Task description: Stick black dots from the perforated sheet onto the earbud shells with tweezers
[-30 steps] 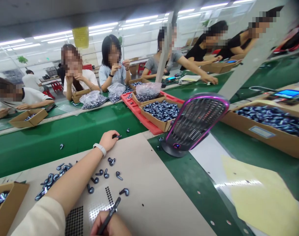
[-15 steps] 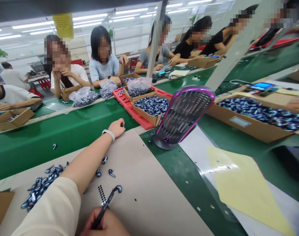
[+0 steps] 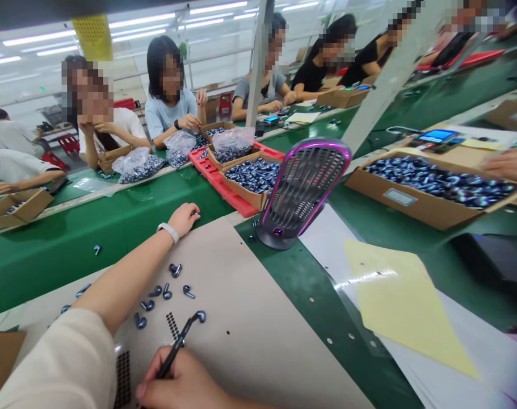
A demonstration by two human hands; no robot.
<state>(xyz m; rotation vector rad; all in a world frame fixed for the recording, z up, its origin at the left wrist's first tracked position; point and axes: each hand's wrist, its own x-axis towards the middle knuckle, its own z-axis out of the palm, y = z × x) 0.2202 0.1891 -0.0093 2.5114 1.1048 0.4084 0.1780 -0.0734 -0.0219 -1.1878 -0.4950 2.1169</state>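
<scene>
My left hand (image 3: pixel 185 219) reaches across to the far edge of the grey board (image 3: pixel 241 295), its fingers curled down; a small dark thing at the fingertips is too small to name. A white band circles that wrist. Near the bottom, my right hand (image 3: pixel 173 378) grips black tweezers (image 3: pixel 175 347). At their tip is a dark blue earbud piece (image 3: pixel 201 316). Several loose earbud pieces (image 3: pixel 167 291) lie between my arms, beside a strip of black dots (image 3: pixel 172 326). A sheet of black dots (image 3: pixel 122 378) shows next to my left sleeve.
A black fan with a purple rim (image 3: pixel 305 187) stands beyond the board. Boxes of earbud pieces stand on a red tray (image 3: pixel 224 190) and at right (image 3: pixel 415 199). Yellow paper (image 3: pixel 407 307) lies at right. A green belt (image 3: pixel 113 221) crosses behind; people sit along its far side.
My left hand and forearm have shifted left, uncovering more loose pieces and the dotted sheet. The small dark piece at its fingertips shows less. The whole view has shifted slightly.
</scene>
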